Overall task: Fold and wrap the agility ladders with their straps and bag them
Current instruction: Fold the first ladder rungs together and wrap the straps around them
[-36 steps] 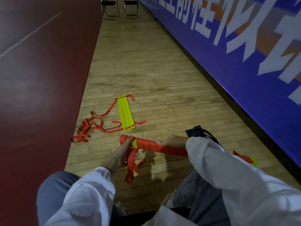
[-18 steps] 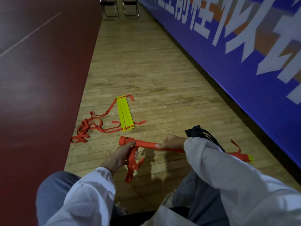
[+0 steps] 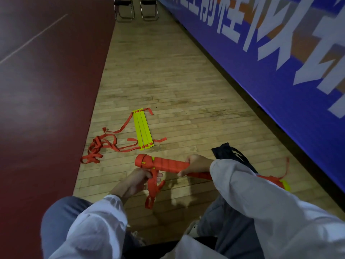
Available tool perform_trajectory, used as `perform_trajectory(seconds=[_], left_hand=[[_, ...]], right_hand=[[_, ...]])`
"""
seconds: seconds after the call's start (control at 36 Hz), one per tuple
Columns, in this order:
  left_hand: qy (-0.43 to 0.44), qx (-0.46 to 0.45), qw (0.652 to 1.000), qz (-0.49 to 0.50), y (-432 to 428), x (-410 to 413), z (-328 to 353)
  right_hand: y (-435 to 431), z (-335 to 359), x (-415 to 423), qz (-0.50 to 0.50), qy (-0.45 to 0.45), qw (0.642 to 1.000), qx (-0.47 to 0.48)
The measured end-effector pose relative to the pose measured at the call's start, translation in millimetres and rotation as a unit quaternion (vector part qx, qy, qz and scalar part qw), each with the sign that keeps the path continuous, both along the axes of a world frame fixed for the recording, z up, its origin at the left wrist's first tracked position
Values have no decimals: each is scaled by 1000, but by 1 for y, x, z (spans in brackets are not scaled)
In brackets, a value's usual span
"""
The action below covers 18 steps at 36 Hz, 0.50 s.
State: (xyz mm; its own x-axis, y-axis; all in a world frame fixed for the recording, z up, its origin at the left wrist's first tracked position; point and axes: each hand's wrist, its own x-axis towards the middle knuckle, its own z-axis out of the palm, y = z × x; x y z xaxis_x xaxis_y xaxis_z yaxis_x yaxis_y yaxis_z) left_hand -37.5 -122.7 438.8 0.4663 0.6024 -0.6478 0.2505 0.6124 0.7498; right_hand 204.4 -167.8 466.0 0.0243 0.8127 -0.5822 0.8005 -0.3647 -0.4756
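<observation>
A folded agility ladder bundle [image 3: 164, 164], wrapped in orange strap with a bit of yellow rung showing, is held level above the wooden floor. My left hand [image 3: 137, 181] grips the loose orange strap end [image 3: 154, 189] hanging under the bundle's left end. My right hand [image 3: 196, 163] grips the bundle's right part; its far end [image 3: 280, 181] pokes out beyond my sleeve. A second ladder [image 3: 142, 130], yellow rungs stacked flat, lies on the floor ahead with its orange straps [image 3: 100, 146] tangled to the left. A dark bag [image 3: 229, 155] lies behind my right arm.
A blue banner wall [image 3: 270, 71] runs along the right. Dark red court flooring [image 3: 46, 90] borders the wood strip on the left. Two folding chairs [image 3: 136, 10] stand far ahead. My knees in grey trousers are at the bottom.
The bundle has turned in my hands and lifted slightly, showing its broad wrapped face again. My left hand still holds the hanging strap end; the second ladder has not moved.
</observation>
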Motion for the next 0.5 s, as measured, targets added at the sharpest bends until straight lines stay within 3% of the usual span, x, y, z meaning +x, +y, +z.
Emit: perform_trajectory(seconds=[0.22,0.36,0.5], left_hand=[[26,36,998,44,0,3,-5],[67,72,993,64,3,8,-2],[77,52,994,60,3,13,2]], right_hand=[[0,-1,-1,-20,7,999,34],[1,3,0,-19,-17,999,41],[3,1,-2,11,-71,996,50]])
